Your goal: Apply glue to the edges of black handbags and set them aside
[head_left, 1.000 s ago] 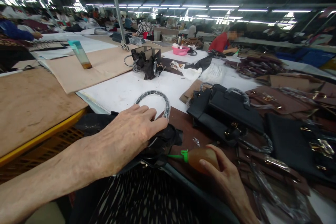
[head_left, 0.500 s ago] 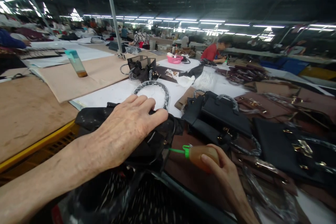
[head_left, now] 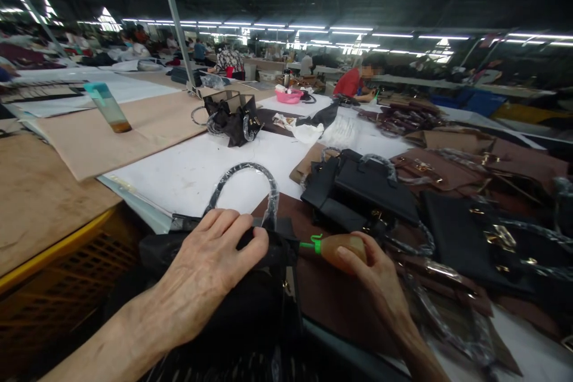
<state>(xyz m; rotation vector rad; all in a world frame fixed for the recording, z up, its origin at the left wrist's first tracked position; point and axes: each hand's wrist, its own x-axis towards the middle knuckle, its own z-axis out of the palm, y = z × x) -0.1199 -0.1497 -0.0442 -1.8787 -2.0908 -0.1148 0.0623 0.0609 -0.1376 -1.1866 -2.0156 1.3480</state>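
My left hand [head_left: 210,271] is closed over the top edge of a black handbag [head_left: 255,304] in front of me, fingertips hidden behind it. The bag's round handle [head_left: 244,167], wrapped in clear plastic, stands up beyond the knuckles. In my right hand [head_left: 380,277] lies a squeeze bottle [head_left: 333,250] of amber liquid, held nearly level. Its green cap and thin nozzle [head_left: 308,245] point left at the bag's right side; whether the tip touches the bag I cannot tell.
Black handbags [head_left: 376,185] and brown handbags [head_left: 443,167] crowd the table's right side. A yellow crate [head_left: 89,268] stands at left. Farther off are a teal-lidded bottle [head_left: 107,107], another black bag [head_left: 233,119], a pink basin [head_left: 287,95] and a person in red [head_left: 347,82].
The handbag and my left hand have come down and closer to me. The squeeze bottle stays beside the bag, slightly higher in view. The camera view has turned a little right.
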